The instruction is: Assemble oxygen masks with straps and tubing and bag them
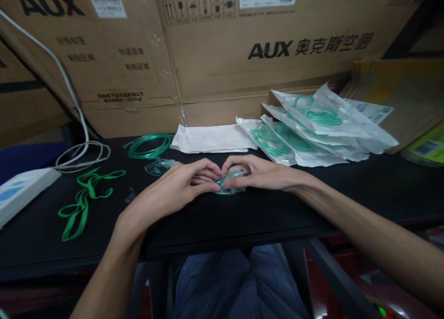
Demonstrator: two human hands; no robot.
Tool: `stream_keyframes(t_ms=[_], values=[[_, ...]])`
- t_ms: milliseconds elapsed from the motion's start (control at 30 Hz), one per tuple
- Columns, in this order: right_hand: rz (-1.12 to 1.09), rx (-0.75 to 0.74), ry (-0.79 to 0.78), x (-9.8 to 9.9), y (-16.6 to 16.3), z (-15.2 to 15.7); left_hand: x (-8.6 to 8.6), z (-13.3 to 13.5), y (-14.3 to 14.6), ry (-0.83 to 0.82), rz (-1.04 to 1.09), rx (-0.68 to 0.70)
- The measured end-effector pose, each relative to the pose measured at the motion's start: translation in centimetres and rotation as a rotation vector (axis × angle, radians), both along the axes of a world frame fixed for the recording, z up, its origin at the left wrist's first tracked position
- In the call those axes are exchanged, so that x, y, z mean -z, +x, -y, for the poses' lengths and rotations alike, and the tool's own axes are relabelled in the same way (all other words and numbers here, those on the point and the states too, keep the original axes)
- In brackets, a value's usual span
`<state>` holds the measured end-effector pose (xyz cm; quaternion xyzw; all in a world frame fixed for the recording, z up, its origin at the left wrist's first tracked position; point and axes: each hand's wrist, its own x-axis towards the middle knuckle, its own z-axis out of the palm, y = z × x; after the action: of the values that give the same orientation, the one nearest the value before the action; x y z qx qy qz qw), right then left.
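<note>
A clear, green-tinted plastic piece, seemingly a face mask (226,191), is held low over the bench (215,222), near its front edge and midway between the two forearms. It is pinched from one side by the thumb and fingertips of the left hand (196,175) and from the other by those of the right hand (258,171); much of its outline is covered by the fingers. The step in hand is judged to be a two-handed adjusting or fitting of the piece, though whether a part is being joined cannot be told. For the next move, a light, even pinch would seem to be called for, since thin plastic could be bent.

Just beyond the left hand, a second clear piece (157,167) is seen, with a coiled green tube (147,145) behind it. Farther left, a small clear scrap (130,195) and tangled green straps (83,194) are laid out. Behind the hands, flat white packets (211,139) are placed, and to their right sealed pouches of green tubing (312,125) are heaped. The back is closed off by cardboard boxes (208,78).
</note>
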<state>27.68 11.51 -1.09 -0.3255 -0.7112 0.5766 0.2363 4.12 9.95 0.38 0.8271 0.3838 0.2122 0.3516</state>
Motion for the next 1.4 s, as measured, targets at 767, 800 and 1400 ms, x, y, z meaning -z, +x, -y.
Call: stream_keyframes(t_ms=[767,800,1400], values=[[-0.074,0.043,0.049,0.8,-0.2,-0.4,1.1,-1.5,-0.3,0.066,-0.165,-0.143],[-0.073,0.041,0.054,0.7,-0.2,-0.3,0.8,-1.2,-0.2,0.069,-0.164,-0.15],[-0.077,-0.033,0.057,-0.5,-0.2,0.6,-0.6,-0.1,-0.2,-0.001,-0.027,-0.119]])
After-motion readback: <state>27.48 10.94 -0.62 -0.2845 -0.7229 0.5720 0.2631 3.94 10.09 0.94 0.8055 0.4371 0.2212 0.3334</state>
